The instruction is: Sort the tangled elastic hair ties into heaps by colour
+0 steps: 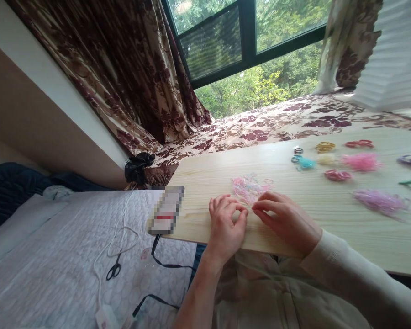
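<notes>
A loose pile of thin, small elastic bands (249, 188), mostly pink with some pale colours, lies on the wooden table (205, 176) just beyond my fingertips. My left hand (228, 226) rests at the pile's near edge, its thumb and index finger pinched together. Almost touching it from the right, my right hand (287, 221) also has thumb and fingers pressed in a pinch. Whatever is between the fingertips is too small to make out.
To the right lie a purple bunch (382, 202), a pink bunch (361, 161), a turquoise bunch (304, 162), yellow bands (325, 146) and red bands (359, 143). A blurred-out phone-like object (167, 211) sits at the left corner. Scissors (113, 270) lie on the bed (65, 256).
</notes>
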Tool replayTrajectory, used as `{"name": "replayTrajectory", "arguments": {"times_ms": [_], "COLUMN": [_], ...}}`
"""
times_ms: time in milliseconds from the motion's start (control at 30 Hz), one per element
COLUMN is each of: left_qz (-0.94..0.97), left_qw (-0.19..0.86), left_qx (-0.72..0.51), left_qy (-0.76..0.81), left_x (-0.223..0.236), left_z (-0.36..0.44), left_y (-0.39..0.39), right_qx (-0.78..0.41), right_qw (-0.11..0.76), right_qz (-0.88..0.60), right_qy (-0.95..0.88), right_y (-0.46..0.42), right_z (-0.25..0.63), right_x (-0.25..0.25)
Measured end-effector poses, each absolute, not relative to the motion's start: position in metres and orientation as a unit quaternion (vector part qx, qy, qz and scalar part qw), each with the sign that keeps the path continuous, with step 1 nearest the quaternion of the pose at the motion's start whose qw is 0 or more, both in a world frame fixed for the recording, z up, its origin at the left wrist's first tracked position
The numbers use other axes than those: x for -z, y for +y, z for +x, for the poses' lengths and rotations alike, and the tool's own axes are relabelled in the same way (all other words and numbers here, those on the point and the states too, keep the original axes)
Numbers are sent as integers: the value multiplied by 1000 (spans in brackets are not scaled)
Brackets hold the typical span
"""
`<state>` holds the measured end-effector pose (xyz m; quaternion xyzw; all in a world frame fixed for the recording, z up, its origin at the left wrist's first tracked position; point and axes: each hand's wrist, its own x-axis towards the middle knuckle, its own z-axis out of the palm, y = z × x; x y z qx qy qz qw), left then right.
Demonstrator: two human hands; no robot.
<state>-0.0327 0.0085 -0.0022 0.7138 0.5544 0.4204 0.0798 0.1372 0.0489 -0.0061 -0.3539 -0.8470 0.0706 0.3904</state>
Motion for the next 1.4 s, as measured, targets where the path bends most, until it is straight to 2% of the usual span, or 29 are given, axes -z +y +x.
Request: {"name": "replayTrajectory", "arguments": {"times_ms": [200,533,1133,1400], "left_qz": [724,732,718,715], "left_qw": [62,75,87,82], "left_qx": [-416,-398,-410,-415], "left_qy": [548,548,556,556], "left_x": [-1,-2,-5,-4], "left_z": [-32,-34,-33,-33], "left_y": [6,4,4,6], "right_qx": [-162,-215,-151,-137], "right_qw": [395,393,450,449], "right_qz": [-354,-338,-342,-346], "right_qy": [-832,-828,-811,-813], "right_y": [49,46,46,46], "right_z": [138,137,136,137], "right_x": [2,-3,2,-2]}}
